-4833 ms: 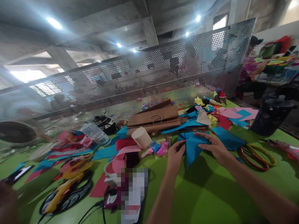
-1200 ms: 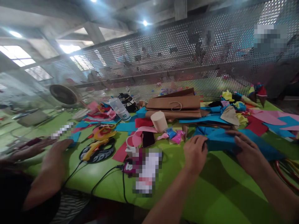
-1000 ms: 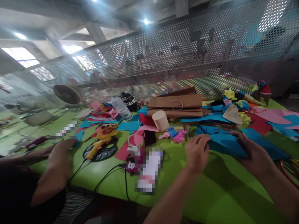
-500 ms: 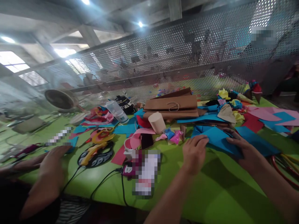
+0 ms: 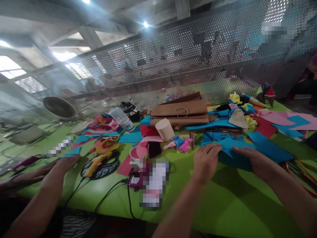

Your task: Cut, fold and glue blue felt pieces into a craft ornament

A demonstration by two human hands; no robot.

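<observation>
A folded blue paper (image 5: 234, 153) is held above the green table (image 5: 210, 211) at the right. My left hand (image 5: 206, 160) grips its left edge, fingers curled together. On the paper's right side is my right hand (image 5: 255, 160), with its thumb side on top and the other fingers partly hidden. Another blue sheet (image 5: 271, 147) lies just to the right. Small pink and blue wrapped pieces (image 5: 182, 142) rest left of my left hand, beside a beige paper cylinder (image 5: 164, 130).
Brown paper bags (image 5: 179, 112) lie at the back before a perforated metal screen (image 5: 148, 69). Left of centre are a phone (image 5: 155, 185), cables, a yellow-and-black tool (image 5: 100, 165) and a plastic cup (image 5: 121, 119). Another person's hands (image 5: 61, 165) rest at the left.
My right hand has shifted slightly left over the blue paper, whose raised flap now lies lower. The other person's hand at the left has moved a little. The view has shifted slightly.
</observation>
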